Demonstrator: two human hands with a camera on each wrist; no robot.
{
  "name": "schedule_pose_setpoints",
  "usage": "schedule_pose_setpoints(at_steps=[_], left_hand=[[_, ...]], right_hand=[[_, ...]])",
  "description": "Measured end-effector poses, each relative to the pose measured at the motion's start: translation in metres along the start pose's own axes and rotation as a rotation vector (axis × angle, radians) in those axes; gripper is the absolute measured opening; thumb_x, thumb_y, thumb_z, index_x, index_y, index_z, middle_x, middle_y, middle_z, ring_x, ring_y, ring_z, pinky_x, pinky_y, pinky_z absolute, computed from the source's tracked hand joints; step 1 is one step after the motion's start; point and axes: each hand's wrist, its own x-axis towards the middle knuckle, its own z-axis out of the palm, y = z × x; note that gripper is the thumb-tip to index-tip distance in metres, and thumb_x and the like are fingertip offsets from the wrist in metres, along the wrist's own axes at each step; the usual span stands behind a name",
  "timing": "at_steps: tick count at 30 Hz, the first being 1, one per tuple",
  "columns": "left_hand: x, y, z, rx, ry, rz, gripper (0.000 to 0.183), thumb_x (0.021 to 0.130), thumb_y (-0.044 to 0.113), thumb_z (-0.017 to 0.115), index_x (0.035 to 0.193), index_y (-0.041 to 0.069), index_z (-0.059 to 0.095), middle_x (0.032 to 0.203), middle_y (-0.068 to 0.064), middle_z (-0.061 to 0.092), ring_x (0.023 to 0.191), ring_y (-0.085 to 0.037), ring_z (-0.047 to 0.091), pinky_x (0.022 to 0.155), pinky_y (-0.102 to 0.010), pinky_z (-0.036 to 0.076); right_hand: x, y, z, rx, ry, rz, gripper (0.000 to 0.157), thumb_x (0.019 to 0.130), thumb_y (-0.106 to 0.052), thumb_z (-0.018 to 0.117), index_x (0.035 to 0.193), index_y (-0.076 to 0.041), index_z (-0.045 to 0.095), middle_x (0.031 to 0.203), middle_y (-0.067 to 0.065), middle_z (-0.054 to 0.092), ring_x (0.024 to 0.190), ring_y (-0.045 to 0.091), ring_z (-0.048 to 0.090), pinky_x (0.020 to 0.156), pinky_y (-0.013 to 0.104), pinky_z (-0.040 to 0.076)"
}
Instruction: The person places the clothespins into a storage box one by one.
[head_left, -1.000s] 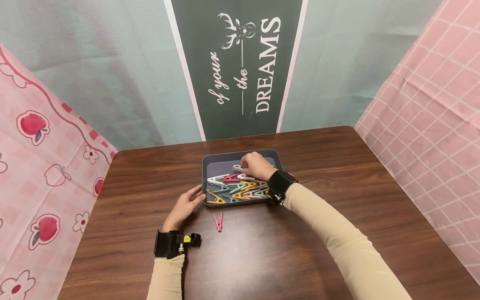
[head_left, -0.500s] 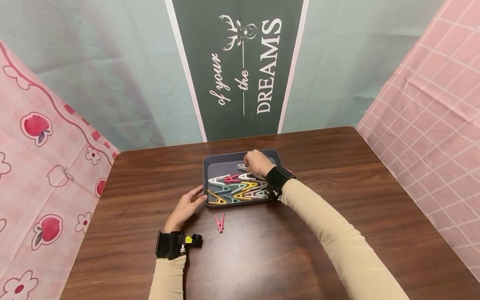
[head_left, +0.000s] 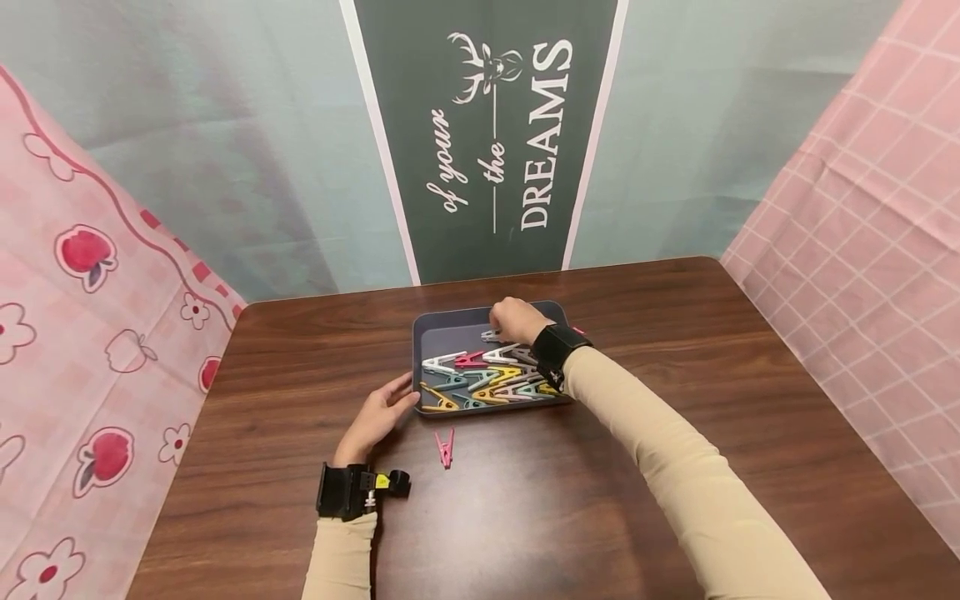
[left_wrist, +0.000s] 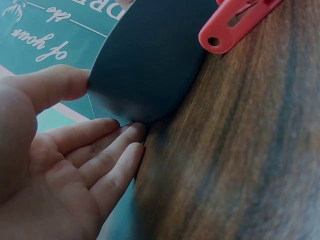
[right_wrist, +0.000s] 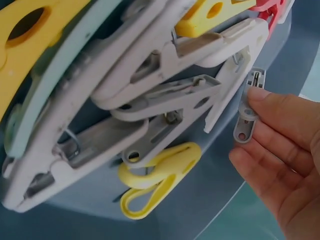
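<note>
A shallow dark grey-blue tray (head_left: 417,342) holds several clothespins in white, yellow, teal, grey and red. My right hand (head_left: 517,321) is over its back part. Thumb and fingers pinch a small grey clothespin (right_wrist: 248,107), seen in the right wrist view beside the loose ones. My left hand (head_left: 378,417) is at the tray's near left corner. In the left wrist view its thumb touches the tray wall (left_wrist: 145,60), and its nearly straight fingers reach the base. On the table before the tray lies a pink clothespin (head_left: 445,448).
The brown wooden table (head_left: 540,517) has a dark green printed curtain (head_left: 487,250) behind it. Pink cloths hang at left and right. A bit of pink shows just past the tray's right side, partly behind my right wrist strap (head_left: 557,348).
The head view has shifted slightly. My right wrist has moved a little away and left, uncovering more clothespins at the tray's near right. The left hand stays at the tray corner.
</note>
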Motion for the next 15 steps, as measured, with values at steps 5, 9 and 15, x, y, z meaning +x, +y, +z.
schedule_pose_setpoints(at_steps=[5,9,15], left_hand=[[0.0001,-0.0001,0.0022,-0.001,0.007,-0.006,0.055,0.097,0.02,0.056,0.147,0.003,0.039,0.145,-0.019,0.049,0.137,-0.031,0.046,0.116,-0.046,0.035],[-0.0003,-0.0001,0.0021,-0.007,0.004,-0.004,0.055,0.097,0.02,0.056,0.147,0.003,0.039,0.144,-0.02,0.049,0.137,-0.031,0.046,0.116,-0.046,0.035],[-0.0013,0.0007,0.0006,-0.012,0.003,-0.008,0.055,0.097,0.02,0.056,0.147,0.004,0.039,0.145,-0.02,0.049,0.137,-0.031,0.046,0.116,-0.047,0.035]], right_hand=[[-0.0004,0.0005,0.003,-0.007,-0.012,-0.011,0.01,0.086,-0.008,0.071,0.096,-0.005,0.071,0.098,0.009,0.072,0.092,0.022,0.066,0.082,0.034,0.055],[-0.0003,0.0012,0.0043,-0.004,-0.005,-0.01,0.008,0.085,-0.006,0.071,0.093,-0.005,0.071,0.095,0.009,0.071,0.088,0.022,0.065,0.079,0.034,0.054],[0.0018,0.0026,0.0074,-0.008,0.0,-0.018,0.009,0.084,-0.004,0.072,0.093,-0.005,0.071,0.093,0.008,0.072,0.084,0.019,0.064,0.077,0.033,0.055]])
